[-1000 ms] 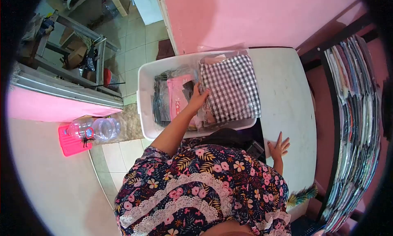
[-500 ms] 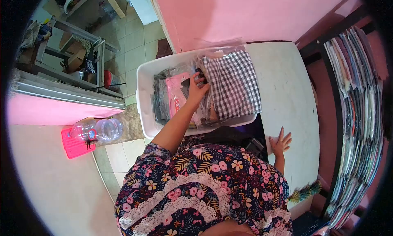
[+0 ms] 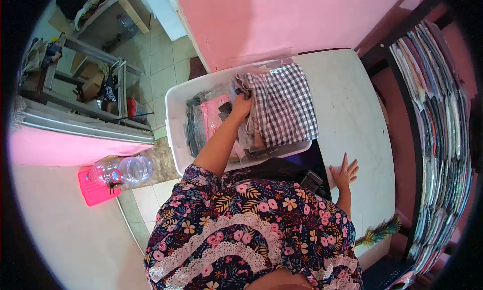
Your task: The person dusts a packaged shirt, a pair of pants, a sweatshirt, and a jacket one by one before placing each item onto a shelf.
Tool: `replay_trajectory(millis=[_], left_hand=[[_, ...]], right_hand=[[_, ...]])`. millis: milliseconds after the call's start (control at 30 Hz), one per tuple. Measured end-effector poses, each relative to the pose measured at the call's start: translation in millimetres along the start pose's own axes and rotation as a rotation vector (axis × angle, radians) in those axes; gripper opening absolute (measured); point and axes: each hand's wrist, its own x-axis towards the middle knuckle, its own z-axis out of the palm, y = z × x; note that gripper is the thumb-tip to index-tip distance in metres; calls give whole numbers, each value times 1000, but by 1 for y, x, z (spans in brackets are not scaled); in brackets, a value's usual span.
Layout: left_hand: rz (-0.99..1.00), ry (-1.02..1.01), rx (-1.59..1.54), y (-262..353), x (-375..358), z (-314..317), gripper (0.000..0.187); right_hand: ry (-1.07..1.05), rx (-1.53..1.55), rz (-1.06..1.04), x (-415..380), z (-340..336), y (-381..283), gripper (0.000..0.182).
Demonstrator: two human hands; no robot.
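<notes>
My left hand (image 3: 241,106) reaches into a white plastic tub (image 3: 173,134), its fingers curled down at the left edge of a black-and-white checked cloth (image 3: 284,106). Dark material shows at the fingertips, but what they grip is hidden. Left of this hand, clear plastic packets lie in the tub, among them a pink packet (image 3: 211,114) and dark ones. The checked cloth lies across the tub's right side, over its rim. My right hand (image 3: 344,172) rests on the pale tabletop (image 3: 352,119) with its fingers spread, holding nothing.
A black rack (image 3: 413,154) on the right holds a tall row of plastic-wrapped packets (image 3: 437,149). A tinsel-like sprig (image 3: 380,232) lies at the table's near right. Clear plastic bottles (image 3: 132,170) and a pink tray (image 3: 90,189) stand at left. A pink wall (image 3: 292,18) rises behind the table.
My left hand has closed and pushed its fingers in at the checked cloth's left edge, where they were loosely curled before. My right hand has stayed on the table. The view has shifted slightly.
</notes>
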Motion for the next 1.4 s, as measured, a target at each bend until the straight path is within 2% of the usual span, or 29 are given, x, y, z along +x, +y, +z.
replay_trajectory(millis=[67,133,167,200,233,300,333,400,467,500,567,600,700,733,800,867,933,967,1000,1033,1067,1100,1133,1200,1233,1267,1333,1367,1400], left_hand=[[112,34,118,16,6,-12,31],[172,56,-200,31,4,-16,26],[178,39,-189,41,2,-19,26],[251,36,-149,63,-5,-24,24],[330,37,-109,83,-50,23,22],[408,61,100,113,-56,10,22],[513,69,146,124,-40,-20,23],[664,95,275,160,-62,-24,27],[650,37,238,187,-82,-23,26],[645,52,315,204,-98,-19,27],[660,-6,328,227,-115,-28,27],[714,47,214,226,-118,-24,26],[634,-91,-11,257,-150,2,17],[622,-120,-74,253,-151,3,15],[704,-83,47,251,-150,9,18],[592,-176,-234,252,-150,42,25],[564,-270,-206,247,-144,71,28],[389,-290,-218,233,-127,86,27],[486,-531,-247,216,-107,100,29],[473,-511,-135,212,-117,123,31],[346,-575,-173,200,-127,143,32],[323,-644,-47,178,-115,156,34],[128,-803,-124,132,-82,167,55],[-81,-847,285,48,-25,163,90],[28,-798,517,22,-18,152,81],[27,-803,521,4,-15,146,81],[47,-826,559,-10,-18,135,62],[39,-829,557,-16,-18,132,62],[5,-778,524,-1,-39,124,61]], right_hand=[[4,8,22,0,2,-14,96],[-2,22,-8,-3,4,-15,97],[1,36,8,-3,5,-15,97],[7,34,-2,-3,4,-18,96],[14,37,-18,5,-16,40,96],[17,54,-21,5,-14,38,95],[18,54,-32,1,-5,11,95],[74,87,-13,1,-3,15,86],[178,281,-236,7,17,46,73],[342,531,-401,5,13,53,58],[460,549,-285,-18,14,49,55],[539,563,-227,-29,12,59,52],[747,482,-4,-61,14,105,47],[845,420,97,-68,17,123,47],[945,238,290,-85,29,153,48],[999,252,389,-118,33,174,52],[952,123,641,-144,47,182,64],[916,129,734,-156,60,182,69],[876,136,831,-166,71,182,74],[826,218,832,-175,77,175,78],[780,299,838,-186,81,166,82],[758,350,794,-190,93,163,87],[669,420,777,-194,89,149,84],[647,518,748,-199,86,131,78],[634,545,723,-200,88,129,68],[632,545,730,-199,93,130,68],[584,622,667,-197,90,126,57],[590,696,696,-196,89,122,48],[573,705,679,-192,88,124,48]])
